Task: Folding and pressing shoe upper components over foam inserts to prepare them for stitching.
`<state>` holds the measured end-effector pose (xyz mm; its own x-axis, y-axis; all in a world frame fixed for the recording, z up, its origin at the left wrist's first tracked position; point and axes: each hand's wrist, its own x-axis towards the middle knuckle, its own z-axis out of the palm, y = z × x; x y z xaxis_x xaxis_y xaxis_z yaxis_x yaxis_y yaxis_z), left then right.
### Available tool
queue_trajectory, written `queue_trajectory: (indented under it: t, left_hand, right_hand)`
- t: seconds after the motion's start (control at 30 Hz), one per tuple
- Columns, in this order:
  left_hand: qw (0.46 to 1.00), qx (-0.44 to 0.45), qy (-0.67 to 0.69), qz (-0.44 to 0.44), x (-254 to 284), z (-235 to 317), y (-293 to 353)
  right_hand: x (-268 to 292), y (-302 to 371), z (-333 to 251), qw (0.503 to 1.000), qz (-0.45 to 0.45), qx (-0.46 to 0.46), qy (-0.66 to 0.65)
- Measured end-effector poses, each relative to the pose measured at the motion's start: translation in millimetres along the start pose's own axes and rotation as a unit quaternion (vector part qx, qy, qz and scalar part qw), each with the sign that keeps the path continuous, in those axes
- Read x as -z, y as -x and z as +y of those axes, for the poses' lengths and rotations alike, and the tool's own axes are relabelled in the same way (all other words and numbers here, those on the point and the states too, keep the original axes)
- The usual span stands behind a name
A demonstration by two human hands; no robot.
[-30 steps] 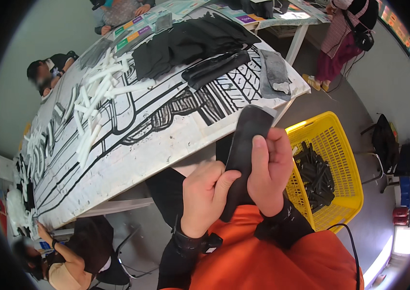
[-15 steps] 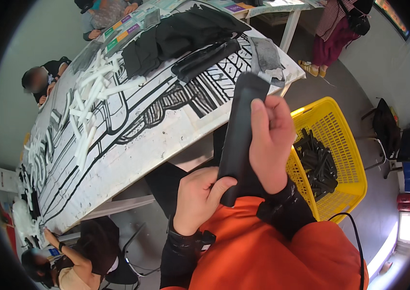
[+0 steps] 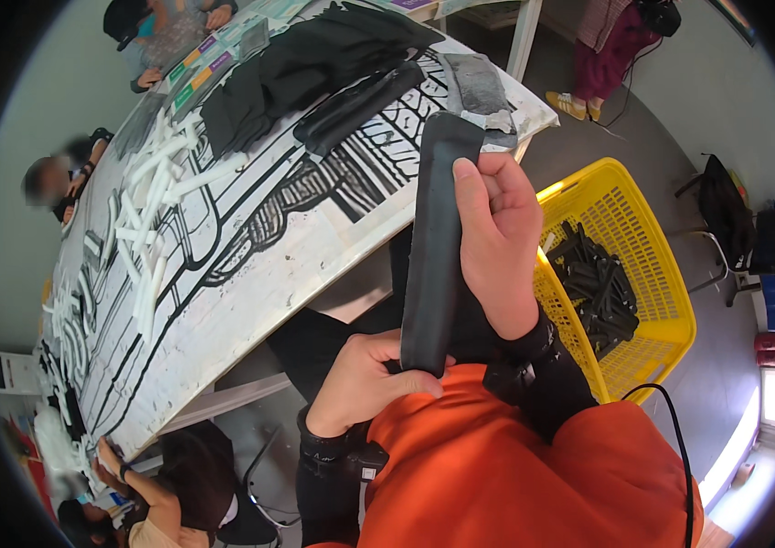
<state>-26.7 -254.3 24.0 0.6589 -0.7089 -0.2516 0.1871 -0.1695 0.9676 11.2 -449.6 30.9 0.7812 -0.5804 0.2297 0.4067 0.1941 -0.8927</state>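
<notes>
A long black strip (image 3: 431,265) with rounded corners and a raised ridge along its length is held upright before me, over the table's near edge. My left hand (image 3: 360,379) closes on its lower end, thumb pressed across the bottom. Higher up, my right hand (image 3: 504,247) grips the strip's right edge, the thumb flat on its face and the fingers curled behind. What the strip is made of I cannot make out for sure. A similar black strip (image 3: 360,108) lies on the table, beside a pile of black cloth (image 3: 296,78).
A yellow basket (image 3: 677,301) holding several short black tubes (image 3: 596,288) stands at my right. The white table (image 3: 278,269) carries a black line drawing, white tubes (image 3: 154,219) and a grey piece (image 3: 479,87). Other people sit around it; another person (image 3: 598,59) stands behind.
The strip has turned more upright, and both hands have shifted slightly left with it. My left hand has slid to the strip's bottom edge. The whole view has shifted a little.
</notes>
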Motion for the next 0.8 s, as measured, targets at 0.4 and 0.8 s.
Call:
queue_trajectory:
  t: [0.4,0.8]
  left_hand:
    - [0.993,0.047,0.109,-0.011,-23,-5,-5]
    - [0.993,0.022,0.108,0.043,-25,3,-1]
  right_hand:
    - [24,3,-5,0.989,0.134,0.061,0.016]
    - [16,3,-6,0.977,0.169,0.102,0.084]
